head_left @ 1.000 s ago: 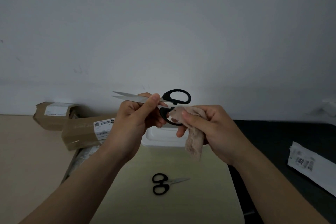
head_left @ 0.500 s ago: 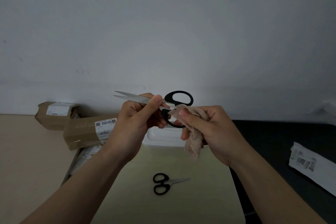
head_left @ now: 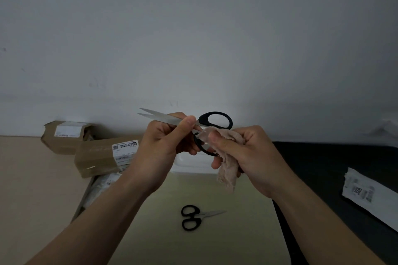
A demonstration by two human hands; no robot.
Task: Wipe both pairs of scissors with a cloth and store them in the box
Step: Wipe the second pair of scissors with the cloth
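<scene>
Little has shifted since the earlier frame: both hands sit slightly higher against the wall, and the grip is unchanged. The left hand [head_left: 163,146] is closed around the large black-handled scissors [head_left: 183,121], thumb pressed on the blades near the pivot; the blades point left, slightly parted at the tips. The right hand [head_left: 247,157] is closed on a crumpled beige cloth [head_left: 226,168], thumb pinning it against the lower handle loop, with the loose end of the cloth hanging below the fingers. The upper handle loop stands clear above the cloth.

A second, smaller pair of black-handled scissors [head_left: 193,217] lies flat on the pale yellow-green table surface [head_left: 237,243] below the hands, blades pointing right, touched by neither hand. A white box [head_left: 189,165] sits at the far edge of that surface, partly hidden behind the hands. Two brown labelled parcels [head_left: 101,157] lie to the left near the wall. A white labelled packet [head_left: 366,196] lies on the black surface [head_left: 323,168] to the right.
</scene>
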